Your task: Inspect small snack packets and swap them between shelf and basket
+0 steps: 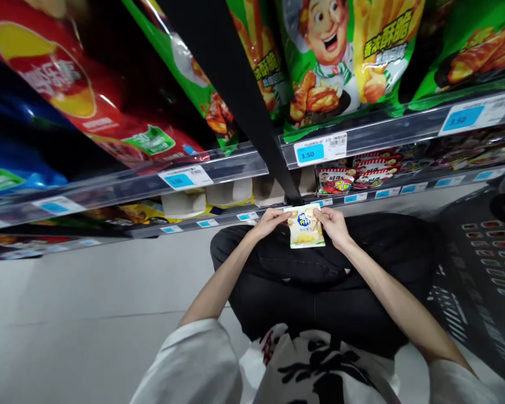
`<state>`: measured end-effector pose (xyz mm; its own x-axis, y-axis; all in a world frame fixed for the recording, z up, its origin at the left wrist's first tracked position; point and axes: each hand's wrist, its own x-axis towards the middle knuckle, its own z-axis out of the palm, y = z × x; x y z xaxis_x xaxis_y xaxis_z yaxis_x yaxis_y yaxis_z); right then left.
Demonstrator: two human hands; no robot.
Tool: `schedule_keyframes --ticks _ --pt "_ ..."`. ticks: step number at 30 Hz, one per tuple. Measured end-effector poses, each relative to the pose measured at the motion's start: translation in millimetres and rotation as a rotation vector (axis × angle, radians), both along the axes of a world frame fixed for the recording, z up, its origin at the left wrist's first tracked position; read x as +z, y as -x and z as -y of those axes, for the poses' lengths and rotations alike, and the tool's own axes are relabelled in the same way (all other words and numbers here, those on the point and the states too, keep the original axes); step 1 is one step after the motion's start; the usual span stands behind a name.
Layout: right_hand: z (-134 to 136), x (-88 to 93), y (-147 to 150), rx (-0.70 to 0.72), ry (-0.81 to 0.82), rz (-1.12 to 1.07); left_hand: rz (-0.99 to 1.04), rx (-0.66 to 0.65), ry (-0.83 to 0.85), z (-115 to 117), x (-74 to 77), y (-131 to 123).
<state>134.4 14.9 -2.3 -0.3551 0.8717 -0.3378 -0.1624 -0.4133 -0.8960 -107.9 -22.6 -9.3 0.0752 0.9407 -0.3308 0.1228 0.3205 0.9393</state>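
A small cream-coloured snack packet (306,229) with a blue logo is held upright above my lap, in front of the lower shelf. My left hand (271,221) pinches its upper left edge between thumb and fingers. At the upper right corner, my right hand (333,225) grips the packet the same way. The packet looks sealed, and its printed front faces me. Just behind it, the lower shelf edge carries blue and white price tags (248,216).
Green snack bags (332,62) and a red bag (79,84) fill the upper shelf, split by a black upright (235,67). Small red packets (372,169) lie on the lower shelf. A dark shopping basket (483,280) stands at my right. Pale floor tiles (88,314) extend to the left.
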Motion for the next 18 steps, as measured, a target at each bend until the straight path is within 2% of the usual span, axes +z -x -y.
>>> schedule_keyframes --ticks 5,10,18 --pt "2.2 8.2 5.8 0.017 0.065 -0.062 -0.027 -0.011 -0.004 -2.2 8.9 -3.2" --pt "3.5 1.9 10.4 0.005 0.049 -0.071 -0.013 -0.005 -0.012 -3.8 14.8 -6.0" --pt "4.5 4.4 14.4 -0.055 0.061 -0.089 0.116 -0.041 0.080 -7.0 12.6 -6.2"
